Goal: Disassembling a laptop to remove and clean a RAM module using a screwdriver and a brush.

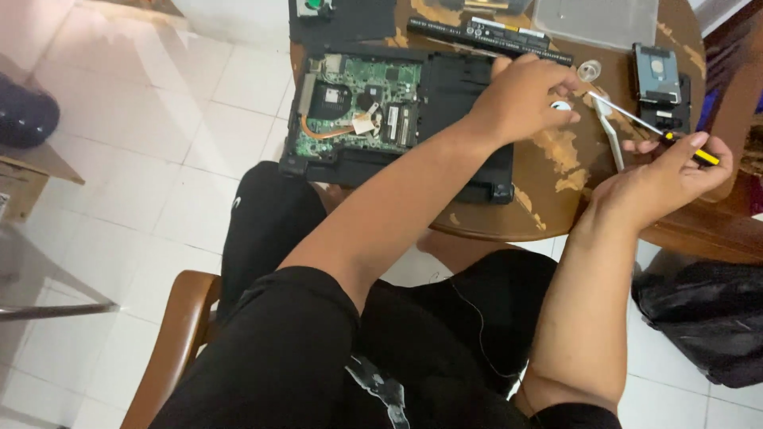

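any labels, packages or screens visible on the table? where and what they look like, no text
Battery pack: long black bar at the table's far edge, behind the opened laptop; pale label strip with small coloured marks.
Hard drive: far right of the table; rectangular, black frame, silvery-white label on top.
Memory module: on the green board; small white sticker.
No screens or packages. The right hand holds a yellow-handled screwdriver; the left hand rests beside the laptop.
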